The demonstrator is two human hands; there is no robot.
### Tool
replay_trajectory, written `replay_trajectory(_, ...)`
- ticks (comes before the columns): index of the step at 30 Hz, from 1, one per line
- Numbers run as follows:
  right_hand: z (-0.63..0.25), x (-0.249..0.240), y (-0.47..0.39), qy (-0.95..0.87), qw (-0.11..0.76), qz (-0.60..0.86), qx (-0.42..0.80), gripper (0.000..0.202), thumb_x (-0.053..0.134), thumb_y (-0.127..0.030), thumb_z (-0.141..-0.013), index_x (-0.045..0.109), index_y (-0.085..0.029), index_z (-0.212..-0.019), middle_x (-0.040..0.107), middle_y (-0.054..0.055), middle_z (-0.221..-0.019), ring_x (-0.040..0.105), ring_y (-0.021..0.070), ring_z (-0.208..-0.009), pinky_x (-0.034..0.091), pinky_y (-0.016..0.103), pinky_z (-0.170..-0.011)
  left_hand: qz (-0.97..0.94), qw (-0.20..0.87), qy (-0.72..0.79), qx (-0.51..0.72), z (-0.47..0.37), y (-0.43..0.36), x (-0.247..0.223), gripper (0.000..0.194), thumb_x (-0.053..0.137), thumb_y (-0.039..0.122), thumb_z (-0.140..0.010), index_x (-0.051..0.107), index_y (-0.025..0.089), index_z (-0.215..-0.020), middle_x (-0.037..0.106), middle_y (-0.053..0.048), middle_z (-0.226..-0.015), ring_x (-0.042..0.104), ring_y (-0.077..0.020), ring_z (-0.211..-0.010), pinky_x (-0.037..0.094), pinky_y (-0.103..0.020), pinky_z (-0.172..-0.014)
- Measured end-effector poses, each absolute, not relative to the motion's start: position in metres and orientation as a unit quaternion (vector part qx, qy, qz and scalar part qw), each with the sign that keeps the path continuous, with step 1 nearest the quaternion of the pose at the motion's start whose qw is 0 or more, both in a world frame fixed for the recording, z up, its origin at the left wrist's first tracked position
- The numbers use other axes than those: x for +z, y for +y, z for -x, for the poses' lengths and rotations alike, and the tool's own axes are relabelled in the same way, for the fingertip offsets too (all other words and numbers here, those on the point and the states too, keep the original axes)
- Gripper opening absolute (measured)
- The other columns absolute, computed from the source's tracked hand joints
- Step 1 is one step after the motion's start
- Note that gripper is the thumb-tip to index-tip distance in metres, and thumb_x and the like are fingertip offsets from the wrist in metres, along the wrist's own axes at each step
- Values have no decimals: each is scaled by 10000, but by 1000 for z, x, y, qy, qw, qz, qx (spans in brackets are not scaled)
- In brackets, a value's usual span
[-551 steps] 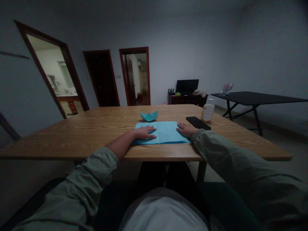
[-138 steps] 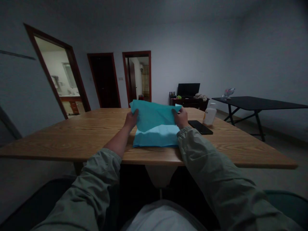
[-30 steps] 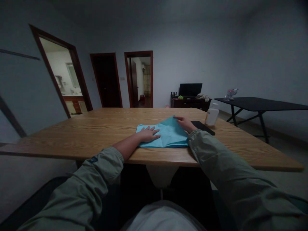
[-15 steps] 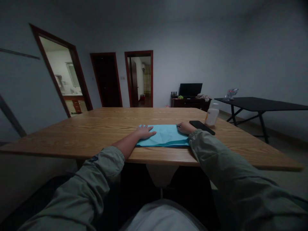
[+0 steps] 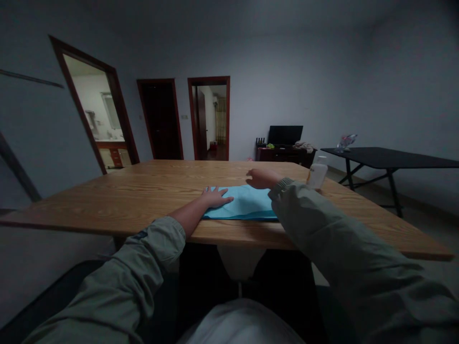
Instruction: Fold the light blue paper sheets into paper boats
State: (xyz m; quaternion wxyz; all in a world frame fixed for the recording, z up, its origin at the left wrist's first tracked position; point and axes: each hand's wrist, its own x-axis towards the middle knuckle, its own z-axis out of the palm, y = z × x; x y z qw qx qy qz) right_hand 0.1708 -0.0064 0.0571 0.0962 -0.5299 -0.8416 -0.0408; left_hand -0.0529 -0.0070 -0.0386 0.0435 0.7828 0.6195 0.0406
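A light-blue folded sheet (image 5: 244, 203), paper or cloth I cannot tell, lies on the wooden table (image 5: 143, 196) near its front edge. My left hand (image 5: 216, 197) rests flat on the sheet's left end with fingers spread. Over the far right part of the sheet hovers my right hand (image 5: 263, 178), fingers loosely bent and apart, with nothing visible in them. My right sleeve covers the sheet's right end.
A white bottle (image 5: 317, 174) stands on the table just beyond my right forearm. Farther right is a black folding table (image 5: 387, 156) with a clear, crumpled-looking item on it. A cabinet with a monitor (image 5: 285, 134) stands against the far wall.
My right hand has left the sheet's right edge and moved up and to the left above it. My right arm now hides the black flat object. My left hand stays put.
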Motion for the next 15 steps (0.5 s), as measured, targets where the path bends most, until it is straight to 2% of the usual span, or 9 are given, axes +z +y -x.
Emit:
replay_trajectory(4, -117, 58, -21, -880, 100, 459, -70, 467, 439, -339, -902, 595, -88, -1264, 635, 200, -1210, 592, 326, -1124, 433, 389, -944, -781, 36, 623, 34, 52, -6, -38, 851, 211, 847, -746, 229, 423, -1484, 159, -50, -1594, 167, -437, -1417, 111, -605, -1099)
replay_trajectory(7, -97, 37, -21, -862, 82, 497, -53, 430, 443, -356, -914, 628, -115, -1218, 634, 196, -1210, 608, 308, -1103, 454, 364, -912, -783, 23, 621, 37, 50, -6, -37, 824, 220, 824, -767, 242, 413, -1481, 184, -54, -1589, 192, -426, -1414, 126, -601, -1099)
replay_trajectory(10, -97, 11, -15, -848, 51, 527, -39, 406, 489, -352, -890, 659, -108, -1166, 628, 214, -1210, 610, 326, -1101, 472, 368, -879, -784, 27, 619, 37, 47, -6, -35, 796, 192, 797, -794, 245, 404, -1485, 217, -67, -1579, 225, -413, -1409, 140, -606, -1097)
replay_trajectory(15, -121, -20, -7, -833, 49, 550, -28, 435, 338, -312, -951, 630, -118, -1209, 611, 189, -1258, 572, 273, -1170, 422, 349, -963, -785, 34, 618, 37, 47, -1, -34, 739, 180, 743, -836, 254, 399, -1486, 219, -43, -1581, 215, -380, -1422, 147, -590, -1110)
